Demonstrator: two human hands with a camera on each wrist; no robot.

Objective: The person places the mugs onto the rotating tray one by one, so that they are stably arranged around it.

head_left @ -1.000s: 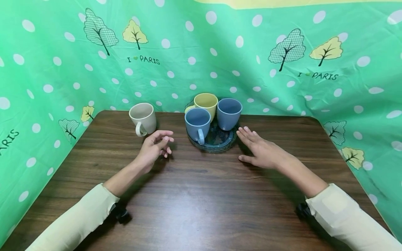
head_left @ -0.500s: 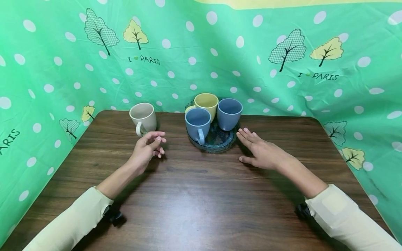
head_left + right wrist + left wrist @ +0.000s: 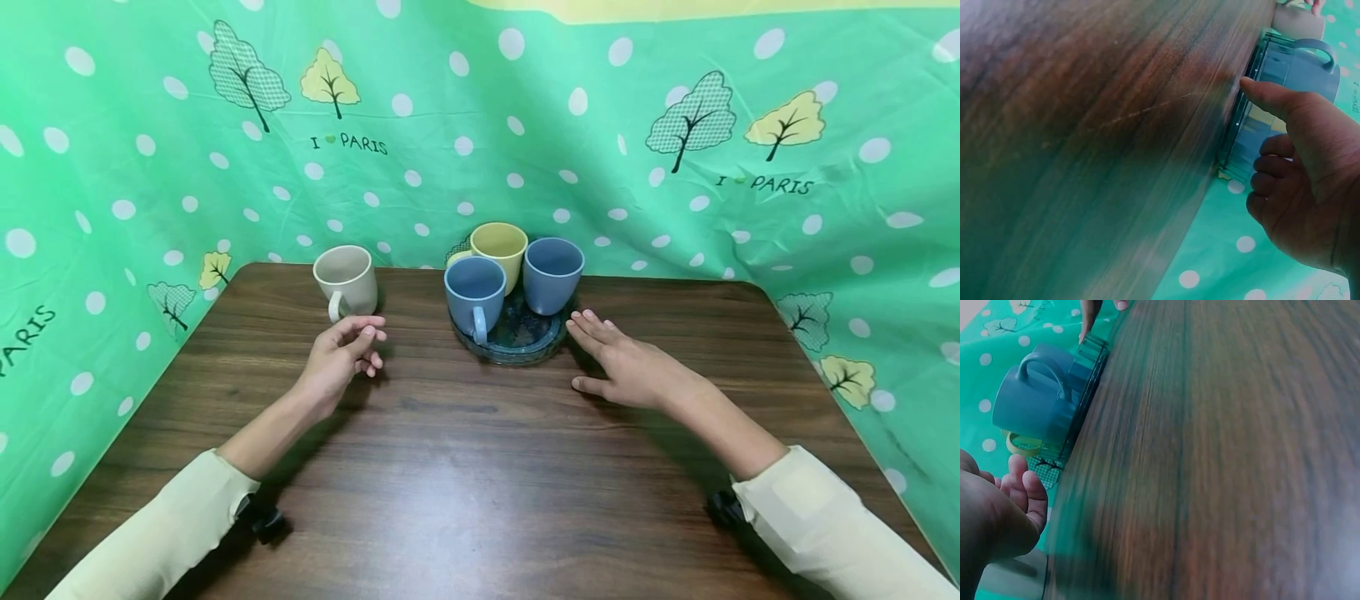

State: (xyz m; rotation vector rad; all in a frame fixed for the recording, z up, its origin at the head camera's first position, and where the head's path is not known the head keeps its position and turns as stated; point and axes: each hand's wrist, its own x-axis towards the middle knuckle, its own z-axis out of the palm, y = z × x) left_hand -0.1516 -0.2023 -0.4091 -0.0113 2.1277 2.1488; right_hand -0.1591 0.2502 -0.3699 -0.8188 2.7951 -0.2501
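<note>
My left hand (image 3: 337,358) hovers just in front of an off-white mug (image 3: 356,285), its fingers loosely bent and holding nothing. That mug stands upright on the table with its handle toward me; whether the hand touches it I cannot tell. To the right sits a round dark glass tray (image 3: 528,340). It bears a blue mug (image 3: 472,302) at front left, a second blue mug (image 3: 553,282) at right and a yellow mug (image 3: 512,248) behind. My right hand (image 3: 630,367) lies beside the tray's right side, fingers straight, fingertips close to its rim.
The brown wooden table (image 3: 465,483) stretches toward me. Right behind the mugs hangs a green dotted cloth (image 3: 420,75), which also runs down both sides. A dark device (image 3: 262,521) is strapped at the left wrist, and another (image 3: 726,508) at the right.
My left hand has moved left, away from the tray and toward the off-white mug. The right hand stays beside the tray, and the mugs have not moved.
</note>
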